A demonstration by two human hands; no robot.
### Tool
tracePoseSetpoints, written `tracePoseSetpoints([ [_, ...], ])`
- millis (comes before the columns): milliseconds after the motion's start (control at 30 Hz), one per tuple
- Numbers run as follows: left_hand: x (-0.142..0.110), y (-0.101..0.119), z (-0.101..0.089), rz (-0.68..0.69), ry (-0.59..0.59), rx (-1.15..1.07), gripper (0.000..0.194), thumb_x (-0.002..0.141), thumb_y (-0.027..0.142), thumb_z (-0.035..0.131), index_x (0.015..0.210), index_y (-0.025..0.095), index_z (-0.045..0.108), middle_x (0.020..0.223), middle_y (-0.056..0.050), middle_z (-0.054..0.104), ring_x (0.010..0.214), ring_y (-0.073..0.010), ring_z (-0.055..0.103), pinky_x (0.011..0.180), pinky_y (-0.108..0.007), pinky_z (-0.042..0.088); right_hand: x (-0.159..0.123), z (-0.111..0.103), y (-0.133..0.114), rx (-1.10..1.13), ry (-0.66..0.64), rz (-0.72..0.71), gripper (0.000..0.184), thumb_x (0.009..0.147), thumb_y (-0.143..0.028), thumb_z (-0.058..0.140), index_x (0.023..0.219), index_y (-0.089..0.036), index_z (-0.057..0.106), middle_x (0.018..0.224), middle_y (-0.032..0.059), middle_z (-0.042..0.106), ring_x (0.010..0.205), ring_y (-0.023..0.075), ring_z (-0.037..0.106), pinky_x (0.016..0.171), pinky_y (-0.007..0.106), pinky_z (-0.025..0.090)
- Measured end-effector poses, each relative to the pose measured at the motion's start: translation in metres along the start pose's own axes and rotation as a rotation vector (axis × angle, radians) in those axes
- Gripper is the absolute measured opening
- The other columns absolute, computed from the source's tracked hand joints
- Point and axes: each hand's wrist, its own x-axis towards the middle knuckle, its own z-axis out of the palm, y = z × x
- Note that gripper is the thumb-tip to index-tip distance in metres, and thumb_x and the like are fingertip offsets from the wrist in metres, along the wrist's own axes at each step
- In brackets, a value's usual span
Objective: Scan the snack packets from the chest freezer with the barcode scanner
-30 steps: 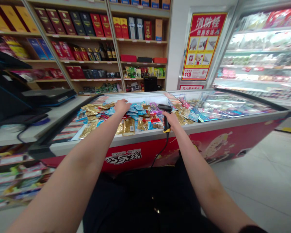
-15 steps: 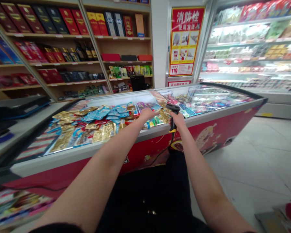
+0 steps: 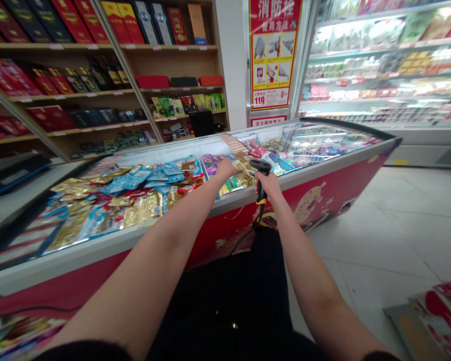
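My right hand (image 3: 269, 185) is wrapped round the grip of a black and yellow barcode scanner (image 3: 260, 164), held upright at the freezer's front edge. A dark cable hangs from the scanner. Just left of it, my left hand (image 3: 226, 169) reaches over the freezer among gold packets (image 3: 245, 175), its thumb side towards the scanner. Its other fingers are mostly hidden, so I cannot tell whether it grips a packet. Blue packets (image 3: 130, 179) and more gold packets lie heaped to the left on the glass top. Purple packets (image 3: 210, 163) are beyond my left wrist.
The chest freezer (image 3: 225, 205) with a red front runs across the view. Shelves (image 3: 173, 55) with boxes and bottles stand behind it. A lit, stocked display cooler (image 3: 361, 75) is at the right. On the floor, lower right, is a red-printed carton (image 3: 439, 316).
The view has turned slightly right and down, so everything shifts left and up a little. Both hands keep nearly the same places over the freezer, the scanner still in my right hand.
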Motion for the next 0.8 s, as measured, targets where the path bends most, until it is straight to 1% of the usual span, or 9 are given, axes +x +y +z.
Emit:
tracePoseSetpoints([
  [100,0.006,0.005,-0.007,-0.068,-0.031,0.015,0.038,0.052,0.004,0.088,0.067,0.019,0.057,0.078,-0.008,0.07,0.109,-0.0386,0.069,0.091,-0.045,0.057,-0.002,0.003,-0.001,-0.009,-0.016,-0.01,0.009,0.092,-0.023,0.061,0.086,-0.019,0.056,0.05,-0.0047,0.054,0.04,0.0137,0.053,0.041,0.024,0.048],
  [167,0.006,0.009,-0.012,-0.131,-0.024,-0.079,0.034,0.056,-0.004,0.081,0.067,0.018,0.058,0.067,-0.005,0.066,0.094,-0.0345,0.073,0.083,-0.047,0.06,-0.004,0.005,-0.003,-0.022,-0.02,-0.011,0.009,0.091,-0.023,0.063,0.087,-0.019,0.056,0.05,-0.005,0.054,0.04,0.0136,0.053,0.042,0.024,0.047],
  [233,0.006,0.012,-0.016,-0.191,-0.006,-0.23,0.033,0.058,-0.009,0.074,0.068,0.017,0.058,0.063,-0.003,0.064,0.087,-0.0303,0.074,0.079,-0.044,0.061,-0.006,0.007,-0.005,-0.035,-0.021,-0.015,0.01,0.09,-0.023,0.065,0.087,-0.019,0.056,0.051,-0.005,0.055,0.04,0.0134,0.053,0.042,0.024,0.047],
  [367,0.007,0.012,-0.023,-0.302,0.009,-0.496,0.032,0.063,-0.012,0.065,0.072,0.017,0.058,0.067,-0.002,0.065,0.084,-0.0239,0.074,0.078,-0.037,0.063,-0.01,0.013,-0.011,-0.048,-0.042,-0.036,0.014,0.089,-0.025,0.068,0.085,-0.019,0.056,0.049,-0.0057,0.054,0.038,0.0121,0.05,0.04,0.023,0.044],
  [433,0.007,0.011,-0.024,-0.35,0.019,-0.592,0.031,0.066,-0.012,0.065,0.075,0.016,0.057,0.071,-0.003,0.066,0.083,-0.0226,0.074,0.077,-0.037,0.064,-0.012,0.016,-0.014,-0.081,-0.061,-0.058,0.015,0.089,-0.025,0.068,0.084,-0.019,0.055,0.048,-0.0057,0.054,0.036,0.0117,0.049,0.038,0.022,0.042],
  [500,0.006,0.009,-0.024,-0.368,0.02,-0.664,0.03,0.067,-0.01,0.066,0.078,0.016,0.057,0.074,-0.003,0.066,0.083,-0.023,0.073,0.078,-0.04,0.064,-0.014,0.017,-0.016,-0.134,-0.076,-0.087,0.015,0.089,-0.025,0.068,0.083,-0.019,0.055,0.048,-0.0054,0.054,0.036,0.0115,0.048,0.038,0.022,0.042],
  [633,0.005,0.007,-0.025,-0.336,0.009,-0.718,0.029,0.067,-0.006,0.066,0.081,0.017,0.057,0.079,-0.003,0.066,0.088,-0.0243,0.073,0.078,-0.043,0.065,-0.016,0.02,-0.017,-0.221,-0.088,-0.121,0.014,0.088,-0.026,0.068,0.081,-0.019,0.057,0.047,-0.0044,0.054,0.036,0.0118,0.048,0.038,0.023,0.043],
  [800,0.003,0.007,-0.028,-0.256,0.049,-0.674,0.028,0.061,-0.005,0.06,0.078,0.018,0.054,0.08,-0.001,0.063,0.085,-0.0208,0.07,0.077,-0.04,0.064,-0.013,0.02,-0.015,-0.249,-0.115,-0.12,0.024,0.085,-0.028,0.071,0.068,-0.018,0.057,0.046,-0.0012,0.054,0.036,0.012,0.047,0.037,0.023,0.041],
])
